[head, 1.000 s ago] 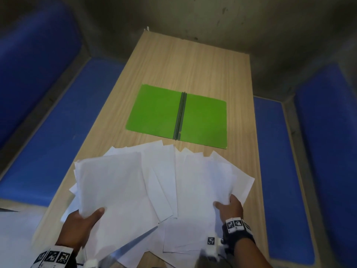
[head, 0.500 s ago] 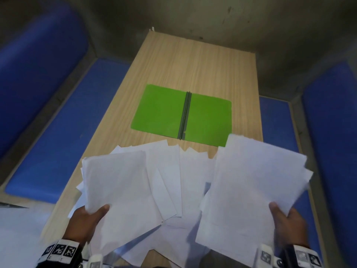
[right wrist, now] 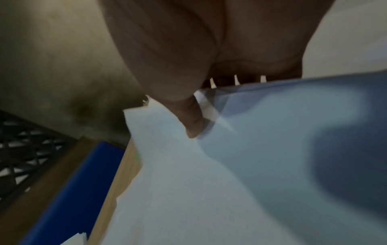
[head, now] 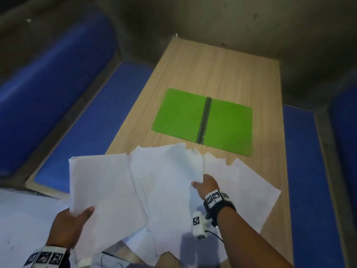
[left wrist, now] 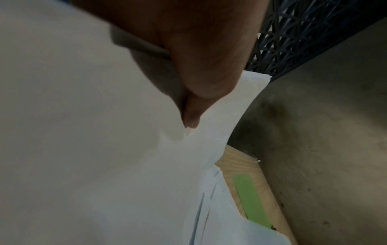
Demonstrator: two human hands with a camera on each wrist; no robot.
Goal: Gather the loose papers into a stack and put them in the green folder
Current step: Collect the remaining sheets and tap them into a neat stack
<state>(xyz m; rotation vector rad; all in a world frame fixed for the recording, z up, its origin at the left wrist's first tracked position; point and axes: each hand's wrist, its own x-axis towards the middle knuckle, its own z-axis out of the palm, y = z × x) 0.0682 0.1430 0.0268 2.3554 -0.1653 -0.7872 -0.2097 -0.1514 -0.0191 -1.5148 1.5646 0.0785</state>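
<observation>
The left hand (head: 66,227) holds a small bunch of papers (head: 100,190) up off the table (head: 212,74), thumb on top and the other fingers hidden under the sheets. The right hand (head: 205,184) lies on the loose papers (head: 241,190) spread on the table; its thumb presses on a sheet, but whether the fingers pinch it cannot be told. These sheets lie between the two hands and out to the right, so the right hand is nearer to them. The one green folder (head: 204,120) lies open and flat past the papers, its fold pointing away from the person. The sheets overlap too much to count; there are many.
</observation>
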